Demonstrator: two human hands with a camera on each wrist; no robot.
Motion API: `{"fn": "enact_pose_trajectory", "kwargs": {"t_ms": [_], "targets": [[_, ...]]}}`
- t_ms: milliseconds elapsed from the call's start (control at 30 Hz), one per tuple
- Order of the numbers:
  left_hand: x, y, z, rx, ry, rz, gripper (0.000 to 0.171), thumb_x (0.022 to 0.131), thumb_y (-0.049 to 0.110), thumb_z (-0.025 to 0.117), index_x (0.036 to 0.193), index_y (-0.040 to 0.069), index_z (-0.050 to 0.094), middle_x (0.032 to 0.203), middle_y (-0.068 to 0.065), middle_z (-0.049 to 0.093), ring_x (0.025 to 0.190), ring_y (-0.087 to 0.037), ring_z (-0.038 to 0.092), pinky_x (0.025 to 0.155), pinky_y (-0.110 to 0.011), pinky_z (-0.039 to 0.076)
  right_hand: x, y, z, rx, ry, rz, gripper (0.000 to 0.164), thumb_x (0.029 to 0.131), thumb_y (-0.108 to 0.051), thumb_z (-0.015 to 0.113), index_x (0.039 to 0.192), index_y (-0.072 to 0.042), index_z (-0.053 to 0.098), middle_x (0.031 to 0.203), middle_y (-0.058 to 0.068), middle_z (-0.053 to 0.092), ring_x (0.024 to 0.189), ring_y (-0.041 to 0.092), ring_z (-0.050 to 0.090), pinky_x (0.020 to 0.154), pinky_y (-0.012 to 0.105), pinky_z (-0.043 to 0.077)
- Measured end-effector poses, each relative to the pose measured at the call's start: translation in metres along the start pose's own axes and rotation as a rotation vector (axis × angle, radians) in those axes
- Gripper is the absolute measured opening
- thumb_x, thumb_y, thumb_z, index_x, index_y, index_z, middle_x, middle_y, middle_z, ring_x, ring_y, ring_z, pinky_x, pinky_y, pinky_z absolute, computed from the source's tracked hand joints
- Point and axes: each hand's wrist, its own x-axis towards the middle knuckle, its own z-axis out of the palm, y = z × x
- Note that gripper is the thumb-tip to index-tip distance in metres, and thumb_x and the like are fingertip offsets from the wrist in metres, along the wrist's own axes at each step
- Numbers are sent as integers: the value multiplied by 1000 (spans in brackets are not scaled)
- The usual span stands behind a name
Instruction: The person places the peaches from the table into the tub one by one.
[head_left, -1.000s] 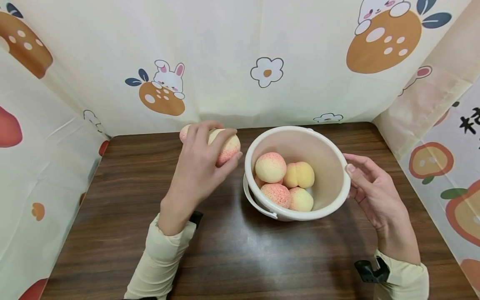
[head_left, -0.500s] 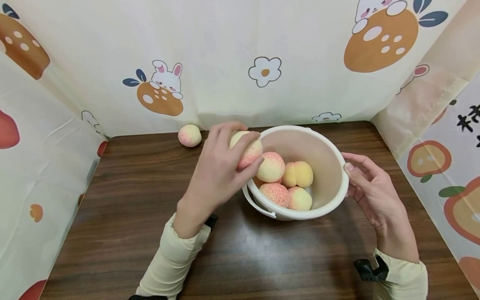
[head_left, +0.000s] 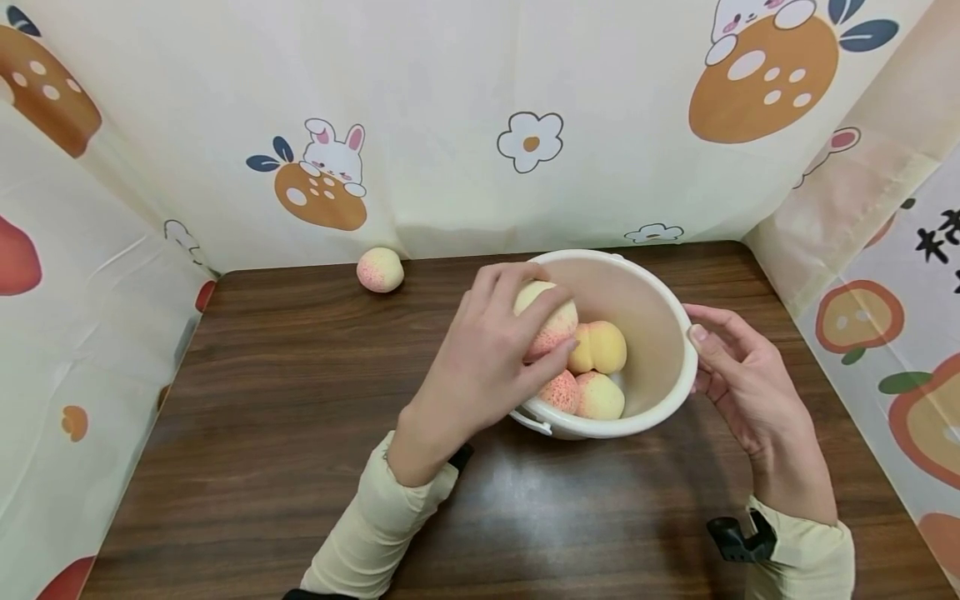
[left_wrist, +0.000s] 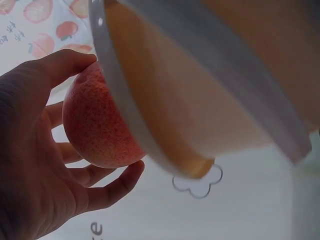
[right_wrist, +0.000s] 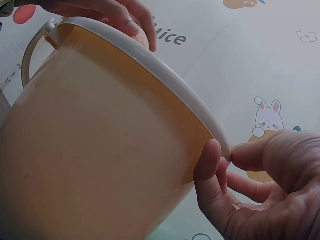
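Observation:
My left hand [head_left: 491, 350] grips a pink and pale-yellow peach [head_left: 553, 323] with fingers and thumb curled round it, over the left rim of a white bucket [head_left: 663, 333]. In the left wrist view the red, speckled side of this peach [left_wrist: 100, 120] shows beside the bucket's rim. Several peaches lie inside the bucket, among them a yellow one [head_left: 600, 347] and a paler one [head_left: 600, 397]; the left hand hides others. At the bucket's right side my right hand [head_left: 750, 392] pinches the rim [right_wrist: 210, 125] between thumb and fingers.
Another peach [head_left: 380, 270] sits on the dark wooden table [head_left: 285, 400] near its back edge, left of the bucket. Cloth printed with fruit and rabbits [head_left: 442, 125] hangs behind and at both sides. The bucket's white handle [head_left: 531, 422] hangs down at its left.
My left hand has carried the peach rightward, from the table left of the bucket to above its rim. The peach at the back came into full view. The right hand stays on the rim.

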Motion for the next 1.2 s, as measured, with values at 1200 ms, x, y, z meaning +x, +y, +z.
{"fn": "enact_pose_trajectory", "kwargs": {"t_ms": [1200], "targets": [[21, 49, 56, 135, -551, 42, 16, 104, 31, 53, 110, 22, 65, 113, 0, 61, 111, -23, 58, 100, -32, 47, 1, 2, 0, -3, 15, -8, 33, 106, 1, 51, 136, -7, 62, 98, 5, 75, 71, 13, 74, 55, 25, 59]]}}
